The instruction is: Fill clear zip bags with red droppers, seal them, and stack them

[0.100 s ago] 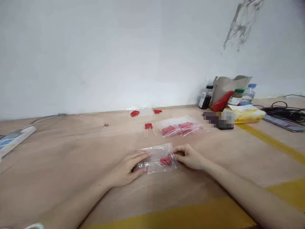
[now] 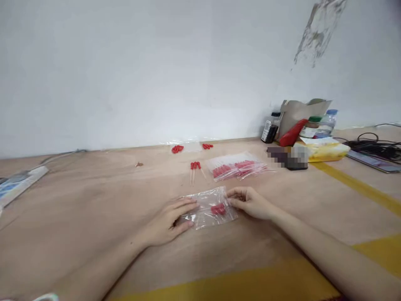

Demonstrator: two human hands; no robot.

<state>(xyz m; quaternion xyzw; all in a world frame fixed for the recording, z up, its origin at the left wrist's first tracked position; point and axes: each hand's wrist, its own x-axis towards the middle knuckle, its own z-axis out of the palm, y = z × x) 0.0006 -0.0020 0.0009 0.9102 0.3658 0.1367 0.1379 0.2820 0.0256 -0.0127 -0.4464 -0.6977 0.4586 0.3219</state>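
Left hand (image 2: 169,218), grip apart, rests on clear bag (image 2: 204,200) (red pieces (image 2: 218,209) inside); right hand (image 2: 253,204) pinches its edge

L hand (image 2: 173,215) & R hand (image 2: 253,205) are ungloved, w/ bare, slim forearms (image 2: 307,234), 1 small spot (image 2: 131,243) on the L one, & a pale curved band (image 2: 46,297) btm-L, unclear if worn.

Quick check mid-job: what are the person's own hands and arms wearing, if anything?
The left hand and right hand are ungloved, with no rings visible. Both forearms are uncovered where seen. Near the left one, a pale curved edge is too cropped to identify.
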